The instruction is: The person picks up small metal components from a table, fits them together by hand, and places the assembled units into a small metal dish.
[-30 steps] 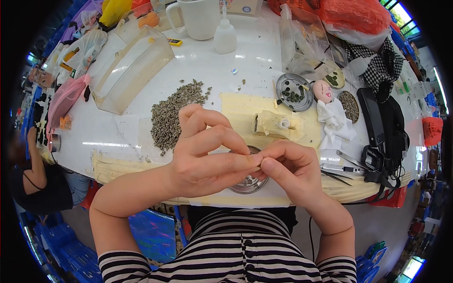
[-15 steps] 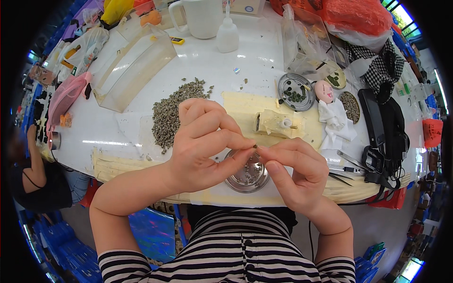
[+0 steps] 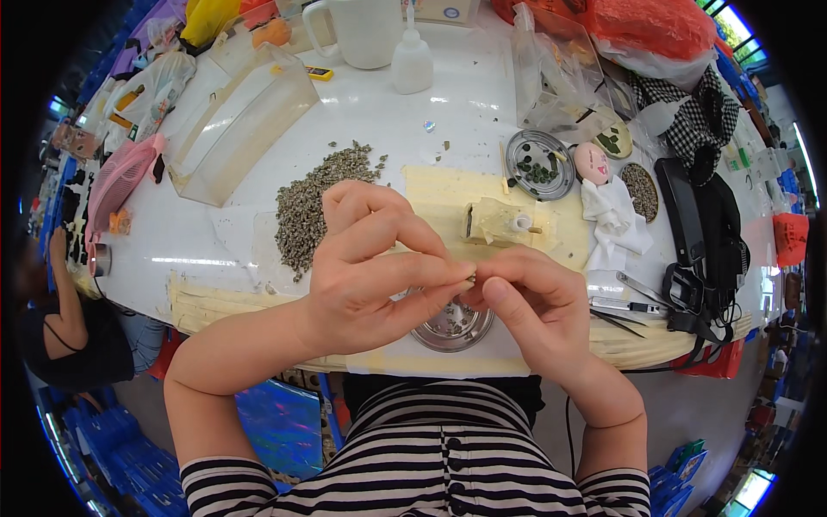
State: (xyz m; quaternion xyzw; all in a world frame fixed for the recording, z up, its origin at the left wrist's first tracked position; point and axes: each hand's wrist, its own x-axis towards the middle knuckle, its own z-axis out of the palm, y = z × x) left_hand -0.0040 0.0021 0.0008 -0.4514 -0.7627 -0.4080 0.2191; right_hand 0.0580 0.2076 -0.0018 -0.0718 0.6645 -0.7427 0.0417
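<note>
My left hand (image 3: pixel 370 276) pinches a tiny greyish metal-looking piece (image 3: pixel 472 278) between thumb and forefinger, its other fingers curled. Against those fingertips presses my right hand (image 3: pixel 538 302), fingers bent and closed; what lies in its tips is hidden. Beneath both hands stands a round clear dish (image 3: pixel 452 345) with some small pieces inside, partly covered by my fingers. Behind my left hand lies a large heap of small grey pieces (image 3: pixel 306 202). A tape-wrapped block (image 3: pixel 500 224) with a white nozzle-like part rests on yellowed paper beyond my right hand.
To the right are a round dish with dark green pieces (image 3: pixel 551 153), a crumpled tissue (image 3: pixel 616 215), tweezers (image 3: pixel 642 289) and a black strapped device (image 3: pixel 685 233). A clear plastic trough (image 3: pixel 250 129), white jug (image 3: pixel 362 34) and squeeze bottle (image 3: pixel 412 65) stand farther back. Another person (image 3: pixel 77 327) sits at left.
My right hand has shifted slightly left and up, its fingers curling more closely against the left fingertips. The tiny piece has dropped slightly and is more covered.
</note>
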